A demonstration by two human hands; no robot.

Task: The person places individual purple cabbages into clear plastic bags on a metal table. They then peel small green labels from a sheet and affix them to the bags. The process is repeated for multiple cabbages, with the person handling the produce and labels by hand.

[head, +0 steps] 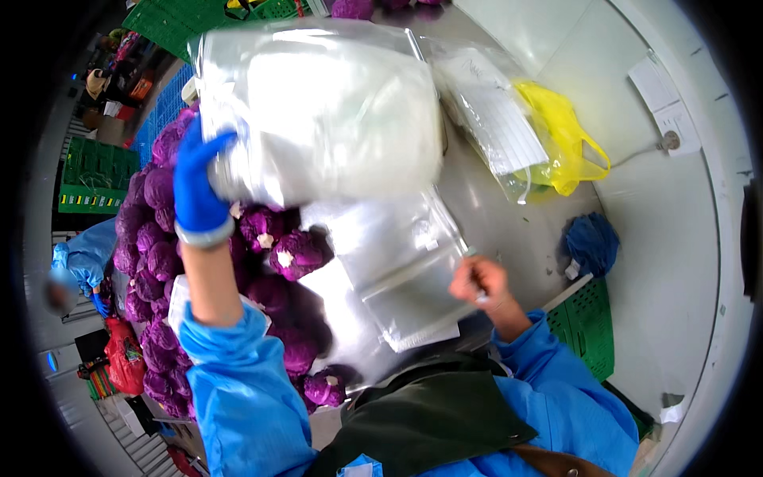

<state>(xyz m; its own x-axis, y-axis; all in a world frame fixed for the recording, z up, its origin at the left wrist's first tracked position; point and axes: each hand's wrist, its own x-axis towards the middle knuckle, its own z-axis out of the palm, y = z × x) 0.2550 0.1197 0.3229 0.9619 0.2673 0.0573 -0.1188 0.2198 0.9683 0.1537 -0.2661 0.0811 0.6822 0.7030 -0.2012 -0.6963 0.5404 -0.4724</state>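
My left hand (202,179), in a blue glove with a pale cuff, grips the left edge of a stack of clear plastic bags (334,119). The stack is raised above the metal table and blurred. My bare right hand (486,283) is closed around the end of a thin, shiny metal tool (447,220). Its exact kind is unclear, since the bags hide part of that area. More clear plastic bags (411,286) lie flat on the table, left of my right hand. Red cabbages (292,253) with pale cut stems lie below my left hand.
Many red cabbages (146,238) are piled at the left. A yellow plastic bag (563,143) and bagged paper sheets (495,113) lie at the right, near a crumpled blue cloth-like item (590,244). Green crates (587,322) stand below it. Another person (89,250) in blue is at far left.
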